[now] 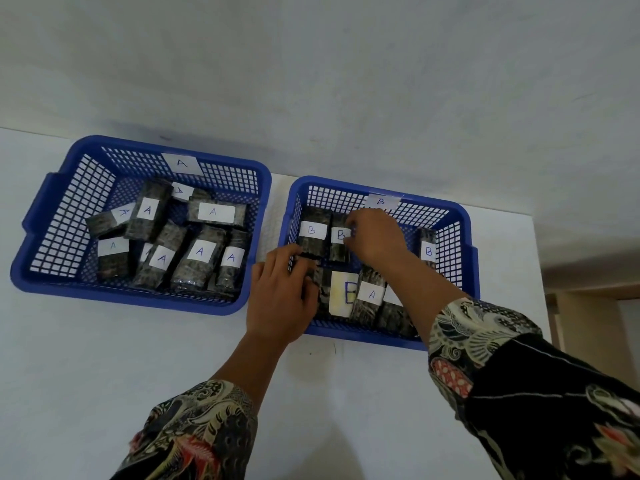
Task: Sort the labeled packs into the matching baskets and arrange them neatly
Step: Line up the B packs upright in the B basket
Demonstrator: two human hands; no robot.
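I'm looking down on 2 blue baskets on the white surface, and I'll place everything off the B basket, the one tagged B on its far wall. Both hands are inside it: my left hand sits at its near-left corner, fingers curled down over a dark pack there, though I cannot tell whether that grip has actually closed on it. My right hand is further in, fingertips pinched at the top edge of a B pack in the far row, I judge to nudge it square against its neighbour. The packs are dark, glossy, plastic-wrapped blocks with white paper labels in blue pen. 1 pack marked A lies in the near row of the B basket, just right of a big yellowish B label, so it looks misfiled. Left of the B basket, the A basket holds only A packs, lying jumbled.
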